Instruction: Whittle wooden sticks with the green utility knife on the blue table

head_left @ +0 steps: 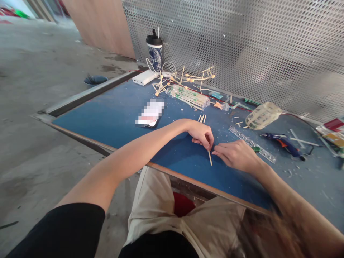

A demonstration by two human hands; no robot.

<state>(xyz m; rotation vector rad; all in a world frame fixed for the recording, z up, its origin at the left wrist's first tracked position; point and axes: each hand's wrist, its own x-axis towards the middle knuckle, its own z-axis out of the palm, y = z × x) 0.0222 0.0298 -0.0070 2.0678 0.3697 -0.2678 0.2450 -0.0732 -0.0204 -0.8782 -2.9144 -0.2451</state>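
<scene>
My left hand is closed, its thumb and finger pinching a thin wooden stick against the blue tabletop. Just to its right, my right hand has its fingers drawn together, the tips close to the stick; what they hold, if anything, is hidden. A green piece shows behind the right hand, beside a clear plastic ruler; whether the hand touches it I cannot tell. Several short cut sticks lie beyond the left hand. A blue glue gun rests on its side to the right.
Stick structures with yellowish blobs stand at the back, near a bagged stick bundle. A phone, a white power bank and a lidded cup are at left. A taped roll lies before the perforated metal panel.
</scene>
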